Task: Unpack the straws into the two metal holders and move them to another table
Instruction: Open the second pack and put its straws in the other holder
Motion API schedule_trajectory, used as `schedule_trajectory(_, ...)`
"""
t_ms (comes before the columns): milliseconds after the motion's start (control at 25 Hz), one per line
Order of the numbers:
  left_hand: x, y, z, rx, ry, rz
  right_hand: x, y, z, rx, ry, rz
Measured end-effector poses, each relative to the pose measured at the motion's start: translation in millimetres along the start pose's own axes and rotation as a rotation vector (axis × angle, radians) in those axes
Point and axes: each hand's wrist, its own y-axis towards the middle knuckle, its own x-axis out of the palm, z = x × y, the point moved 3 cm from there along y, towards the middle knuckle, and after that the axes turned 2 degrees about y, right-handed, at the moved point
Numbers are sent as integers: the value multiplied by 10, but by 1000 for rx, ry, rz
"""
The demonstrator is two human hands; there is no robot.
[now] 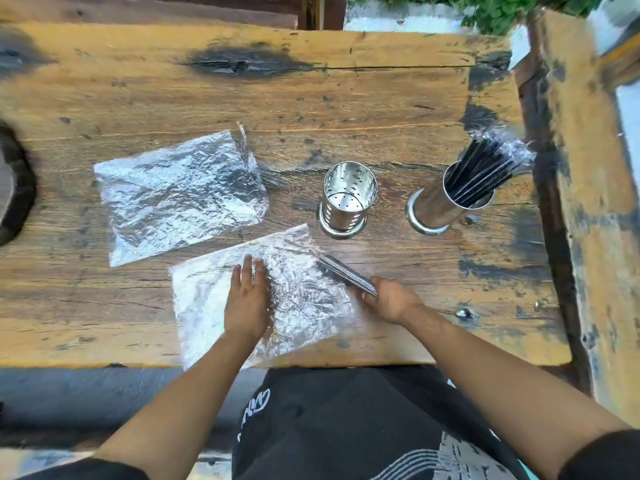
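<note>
Right hand (389, 299) grip clenched around a bundle of black straws (346, 274) at the near bag's (304, 299) right edge, left hand (246, 299) flat on that bag, released, empty holder (348, 199) just beyond the bag, filled holder (450, 199) further right, second bag (180, 192) beyond-left, wooden surface (450, 289) bare right of the bag.

Table (346, 98): rough, weathered wood, matt, with cracks, knots and dark charred-looking patches; perforated holder (346, 199): polished metal, mirror-bright inside and out; second holder (446, 202): the same glossy metal, smooth-walled; straws (485, 168) in it: black, in clear shiny wrappers; near bag (304, 296) and far bag (180, 192): thin transparent plastic, crinkled, glinting; bundle (346, 275) in the right hand (391, 299): dark, slightly glossy; garment (346, 427): black matt cloth.
</note>
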Motion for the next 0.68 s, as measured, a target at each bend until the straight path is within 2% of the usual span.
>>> schedule_trajectory(80,48,-17,77,66,-7,-14,-128,-39,24,-19,21,15)
schedule_trajectory(320,46,-78,175,29,11,-161,-584,-163,-201,-170,259,160)
schedule_trajectory(440,50,-37,137,35,17,-156,-920,-279,-519,-258,507,233)
schedule_trajectory(680,-51,80,115,48,42,-152,-1638,-164,-978,-254,1213,325)
